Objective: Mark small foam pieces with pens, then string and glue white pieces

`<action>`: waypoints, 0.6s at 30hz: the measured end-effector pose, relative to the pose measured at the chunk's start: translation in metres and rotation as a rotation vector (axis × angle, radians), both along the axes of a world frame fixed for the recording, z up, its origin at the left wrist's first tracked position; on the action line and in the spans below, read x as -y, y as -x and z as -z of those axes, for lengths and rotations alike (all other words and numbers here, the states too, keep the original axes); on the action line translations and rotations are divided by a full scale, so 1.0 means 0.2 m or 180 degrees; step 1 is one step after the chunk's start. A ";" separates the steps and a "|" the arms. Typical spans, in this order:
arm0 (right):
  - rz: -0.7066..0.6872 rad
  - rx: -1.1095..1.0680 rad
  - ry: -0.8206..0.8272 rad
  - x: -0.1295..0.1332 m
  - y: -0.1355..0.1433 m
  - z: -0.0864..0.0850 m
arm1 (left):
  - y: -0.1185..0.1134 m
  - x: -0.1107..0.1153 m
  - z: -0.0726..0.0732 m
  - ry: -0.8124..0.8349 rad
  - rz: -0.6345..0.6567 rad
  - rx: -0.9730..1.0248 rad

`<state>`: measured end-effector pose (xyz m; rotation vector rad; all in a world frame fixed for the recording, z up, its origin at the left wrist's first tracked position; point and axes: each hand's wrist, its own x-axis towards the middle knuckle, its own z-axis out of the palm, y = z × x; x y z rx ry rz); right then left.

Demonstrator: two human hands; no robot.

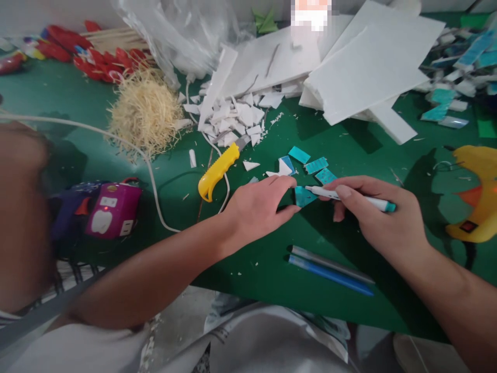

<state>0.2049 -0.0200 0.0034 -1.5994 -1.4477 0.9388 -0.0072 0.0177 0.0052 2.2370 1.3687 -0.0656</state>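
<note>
Between the thumb and fingers of my left hand [262,204] is a small teal foam piece [305,197], pinched at its left side. My right hand [384,204] grips a white marker [363,198] with a teal end, its tip touching or just over that piece. Just beyond lie a few more teal pieces [317,165] and a white scrap [285,168]. A yellow-handled knife [219,172] rests left of them, its blade pointing toward the white offcuts. Nearer me, a grey marker or tube [330,263] and a blue one [332,275] lie side by side.
White foam boards [373,62] and offcuts [233,116] pile at the back. A straw bundle [145,111], red items [104,65] and a purple power box [114,210] stand left, with a white cable [151,171] crossing. A yellow glue gun [477,194] is right. Another person's arm [25,217] shows left.
</note>
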 end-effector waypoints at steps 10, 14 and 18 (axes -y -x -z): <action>-0.0046 0.0016 0.0159 -0.01 -0.01 -0.03 | 0.00 0.00 0.01 0.0014 0.0027 0.0013; 0.0029 0.0004 0.0086 -0.01 0.00 -0.02 | 0.00 0.00 0.01 -0.0020 0.0048 0.0074; 0.0029 -0.0055 0.0101 -0.01 0.00 -0.02 | 0.01 0.00 0.01 -0.0051 0.0075 0.0095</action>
